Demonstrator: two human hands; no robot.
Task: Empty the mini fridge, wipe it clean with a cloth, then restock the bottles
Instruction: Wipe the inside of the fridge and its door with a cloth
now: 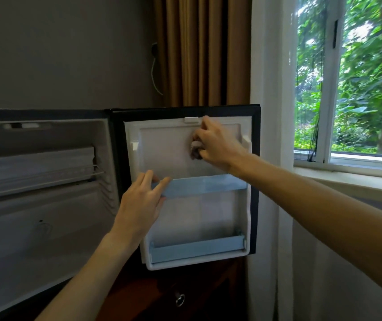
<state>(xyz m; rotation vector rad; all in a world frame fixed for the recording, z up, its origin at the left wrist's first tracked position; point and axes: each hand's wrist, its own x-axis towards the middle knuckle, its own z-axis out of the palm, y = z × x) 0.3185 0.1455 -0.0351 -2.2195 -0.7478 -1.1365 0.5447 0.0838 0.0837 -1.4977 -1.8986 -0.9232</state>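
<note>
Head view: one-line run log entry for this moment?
stage: wiping door liner | right hand: grips cloth against fridge door | left hand: holds upper door shelf | bottles: none visible

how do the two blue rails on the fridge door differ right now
The upper blue rail sits mid-door; the lower blue rail sits near the bottom. The left hand holds the upper rail's left end; nothing touches the lower rail. Both are pale blue, run across the door and hold no bottles.
</note>
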